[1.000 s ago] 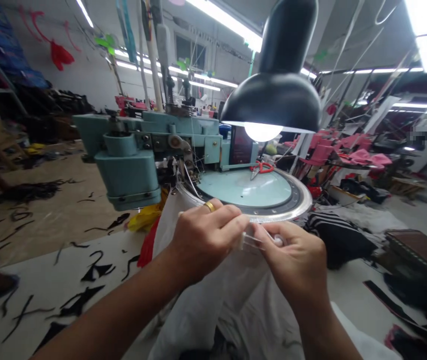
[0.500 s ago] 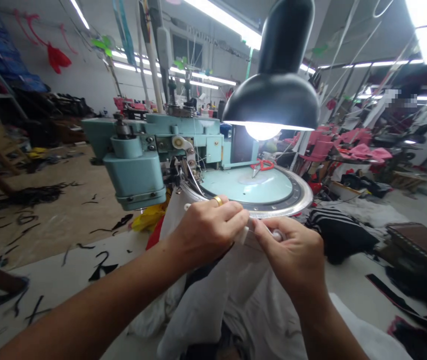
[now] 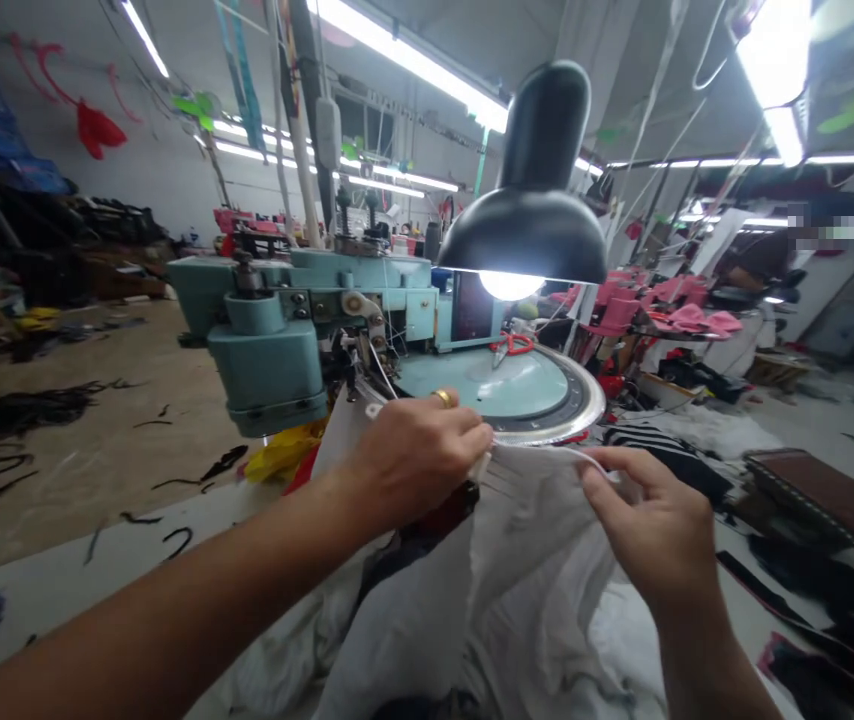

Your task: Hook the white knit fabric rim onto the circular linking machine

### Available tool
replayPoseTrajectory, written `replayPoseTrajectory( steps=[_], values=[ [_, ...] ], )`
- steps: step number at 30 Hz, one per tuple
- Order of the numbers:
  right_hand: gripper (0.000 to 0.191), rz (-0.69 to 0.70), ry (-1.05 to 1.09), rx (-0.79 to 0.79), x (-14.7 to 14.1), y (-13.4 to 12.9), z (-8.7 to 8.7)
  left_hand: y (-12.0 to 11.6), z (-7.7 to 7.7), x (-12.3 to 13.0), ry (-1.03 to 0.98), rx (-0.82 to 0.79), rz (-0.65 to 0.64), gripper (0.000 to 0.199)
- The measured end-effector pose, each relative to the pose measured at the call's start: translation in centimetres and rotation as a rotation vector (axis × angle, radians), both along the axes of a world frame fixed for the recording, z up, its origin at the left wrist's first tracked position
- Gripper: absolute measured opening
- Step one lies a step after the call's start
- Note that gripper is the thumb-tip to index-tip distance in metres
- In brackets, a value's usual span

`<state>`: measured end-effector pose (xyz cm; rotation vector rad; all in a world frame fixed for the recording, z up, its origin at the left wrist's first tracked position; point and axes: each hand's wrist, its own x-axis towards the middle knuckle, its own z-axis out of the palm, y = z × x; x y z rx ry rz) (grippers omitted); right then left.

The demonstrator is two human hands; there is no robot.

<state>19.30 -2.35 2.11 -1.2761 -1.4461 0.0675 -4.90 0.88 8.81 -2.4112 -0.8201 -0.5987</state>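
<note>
White fabric [image 3: 524,530] hangs from the near rim of a round dial [image 3: 487,375] on a pale green linking machine [image 3: 269,350]. My left hand [image 3: 419,450], a gold ring on one finger, is closed at the dial's near edge, its fingertips pinching the fabric's edge there. To the right, my right hand [image 3: 644,510] pinches the same white edge between thumb and forefinger, a little off the rim. The edge runs taut between both hands. Red-handled scissors [image 3: 513,345] lie on top of the dial.
A black lamp [image 3: 524,230] shines low above the dial. Pink machines [image 3: 614,300] stand behind on the right. A striped dark cloth [image 3: 659,455] and a brown case [image 3: 832,490] are at right. Black scraps [image 3: 224,462] litter the floor at left.
My right hand has moved right, away from my left hand, drawing out a length of the white edge. My left hand keeps its place at the rim. The view has shifted slightly.
</note>
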Motion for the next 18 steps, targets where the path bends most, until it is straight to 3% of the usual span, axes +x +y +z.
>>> replayPoseTrajectory(
  steps=[3, 6, 12, 18],
  values=[
    [0.018, 0.181, 0.069, -0.092, 1.4, -0.1, -0.1, 1.0, 1.8, 0.1, 0.001, -0.293, 0.041, 0.015],
    [0.016, 0.376, -0.002, -0.074, 0.2, 0.1, 0.3, 1.8, 2.9, 0.6, -0.044, -0.456, 0.055, 0.016],
    [0.009, 0.186, -0.065, 0.214, -2.8, 1.0, 0.2, 1.0, 2.3, 1.5, -0.011, -0.305, 0.129, 0.015],
    [0.003, 0.161, -0.087, 0.239, -2.3, 1.1, 0.1, 0.9, 2.6, 1.6, -0.011, -0.384, 0.138, 0.016]
  ],
)
